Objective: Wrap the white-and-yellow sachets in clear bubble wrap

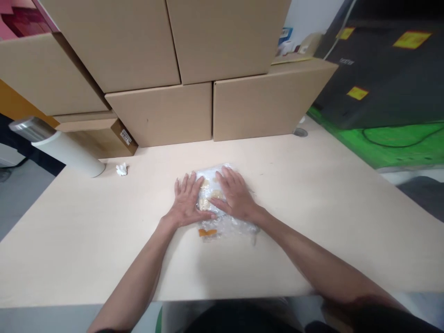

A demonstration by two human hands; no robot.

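Observation:
A flat, whitish package in clear plastic wrap (211, 185) lies on the pale table (312, 208), with tan spots showing through. Along its left edge my left hand (187, 201) rests flat, fingers spread, the thumb reaching across the near side. My right hand (236, 193) presses on its right part, fingers stretched out and thumb pointing left. Crumpled clear plastic (236, 226) spreads out from the near side of the package, and an orange strip (207, 232) shows at its left. What is inside the wrap I cannot make out.
Several cardboard boxes (159, 115) are stacked along the table's back edge. A white bottle with a metal cap (69, 150) stands at the left, beside a crumpled tissue (121, 169). To the right, a dark cabinet with yellow stickers (381, 78) stands over a green surface (402, 145).

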